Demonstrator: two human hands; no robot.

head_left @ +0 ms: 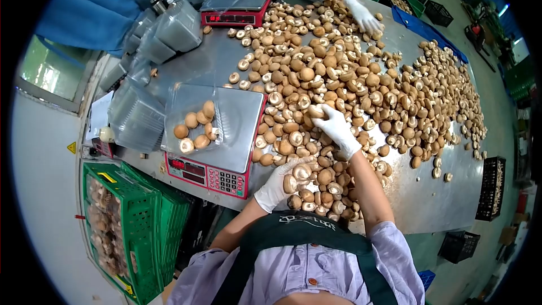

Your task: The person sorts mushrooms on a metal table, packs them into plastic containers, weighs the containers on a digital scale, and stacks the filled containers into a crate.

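My left hand (275, 186), in a white glove, is curled round mushrooms (302, 171) near the table's front edge, beside the scale. Farther up the pile, my right hand (337, 128), gloved too, pinches a brown-capped mushroom (317, 111) between its fingers. Loose mushrooms (361, 79) spread over the metal table around both hands. On the left stands a red-edged scale (237, 130), its plate bearing a clear plastic tray (219, 114) with several mushrooms inside.
Across the table a co-worker's gloved hand (362, 16) touches the pile. Beside it is a second scale (236, 4). Stacked clear trays (135, 114) line the left edge. Green crates (148, 220) stand below left, black crates (459, 246) on the floor at right.
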